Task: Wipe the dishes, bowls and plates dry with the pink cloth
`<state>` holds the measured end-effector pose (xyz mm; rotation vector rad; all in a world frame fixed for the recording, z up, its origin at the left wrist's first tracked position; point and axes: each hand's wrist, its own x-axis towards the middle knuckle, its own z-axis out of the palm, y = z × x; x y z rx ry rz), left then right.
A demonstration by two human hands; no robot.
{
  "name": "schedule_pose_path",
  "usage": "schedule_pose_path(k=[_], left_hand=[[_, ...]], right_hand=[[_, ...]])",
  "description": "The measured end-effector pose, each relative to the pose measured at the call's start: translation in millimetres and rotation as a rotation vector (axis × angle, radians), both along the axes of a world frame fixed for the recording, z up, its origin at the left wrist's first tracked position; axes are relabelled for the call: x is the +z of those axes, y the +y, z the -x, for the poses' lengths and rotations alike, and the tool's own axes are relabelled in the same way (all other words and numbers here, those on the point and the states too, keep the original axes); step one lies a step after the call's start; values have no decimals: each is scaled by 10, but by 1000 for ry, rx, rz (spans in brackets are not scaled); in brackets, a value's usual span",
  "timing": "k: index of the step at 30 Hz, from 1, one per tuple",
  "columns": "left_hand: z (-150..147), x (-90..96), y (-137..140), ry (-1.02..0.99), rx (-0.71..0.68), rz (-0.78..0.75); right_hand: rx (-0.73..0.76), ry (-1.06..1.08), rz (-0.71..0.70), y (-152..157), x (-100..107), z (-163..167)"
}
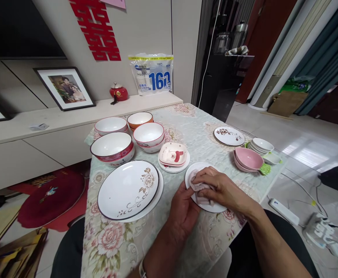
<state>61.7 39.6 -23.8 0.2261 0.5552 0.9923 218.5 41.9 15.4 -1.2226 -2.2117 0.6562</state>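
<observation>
A small white plate (212,206) is tilted up in front of me over the flowered tablecloth. My left hand (183,210) grips its left edge, thumb on the face and fingers underneath. My right hand (218,185) is closed on a pale crumpled cloth (198,184) and presses it against the plate's face. Left of my hands lies a large white plate with brown flowers (131,189), stacked on another plate. Just behind my hands, small dishes with a red bear-like print (173,153) rest on a white plate (173,168).
Several stacked bowls (112,144) stand at the back left. To the right are a flowered plate (229,136), pink leaf-shaped bowls (248,158) and small white bowls (262,144) near the table's edge. A plastic package (153,75) stands on the cabinet. A power strip (284,211) lies on the floor.
</observation>
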Motion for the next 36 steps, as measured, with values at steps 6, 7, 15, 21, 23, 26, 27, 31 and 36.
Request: schedule_pose_path(k=[6,7,15,21,23,26,27,31,36], left_hand=[[-11,-20,-22,2,15,2],[-10,-17,-22,-6,12,-4],[-10,-15,-29,-27,-14,-57],[9,-26,-19,-10,22,-59],[26,-6,-3,-15,44,-76],[42,16,10,-11,55,-98],[42,20,10,-9,54,-101],[30,41,-12,-12,50,-86],[18,141,-51,20,76,-144]], right_hand=[[-464,-149,-183,128,-229,-201],[-452,-148,-201,116,-228,-165],[-213,-54,-261,74,-158,33],[-573,-186,-306,99,-241,-152],[-444,-152,-227,19,-149,-78],[-157,-59,-126,-80,-5,68],[-100,-39,-122,-88,16,100],[-223,-2,-260,18,-86,52],[-676,6,-406,193,-285,-193]])
